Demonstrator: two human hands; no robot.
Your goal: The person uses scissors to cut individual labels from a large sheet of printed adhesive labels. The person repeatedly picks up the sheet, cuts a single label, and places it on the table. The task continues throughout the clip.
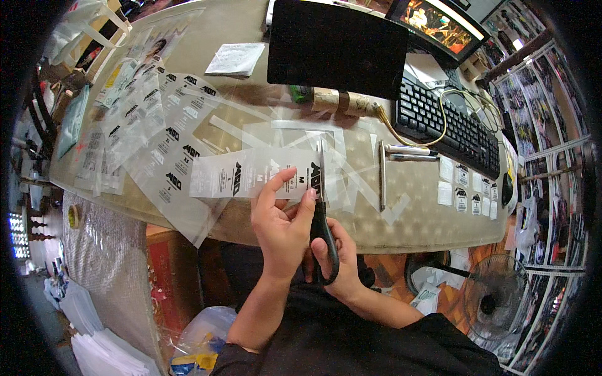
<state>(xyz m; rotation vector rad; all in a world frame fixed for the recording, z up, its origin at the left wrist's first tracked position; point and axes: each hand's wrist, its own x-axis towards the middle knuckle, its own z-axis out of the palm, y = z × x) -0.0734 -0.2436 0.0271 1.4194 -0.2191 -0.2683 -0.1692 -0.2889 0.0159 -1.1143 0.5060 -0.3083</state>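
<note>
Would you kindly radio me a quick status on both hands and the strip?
Left hand holding the printed translucent strip. Right hand gripping black-handled scissors, blades at the strip's right end. Translucent scraps on the table nearby.

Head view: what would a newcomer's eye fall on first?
Probably the black scissors at the centre, in the right hand, blades near the right end of a printed translucent strip held by the left hand. Next, the big black panel at the top middle and the lit screen at upper right.

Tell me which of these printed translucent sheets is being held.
The narrow strip in your left hand, its right end at the scissors; the other sheets lie on the table.
</note>
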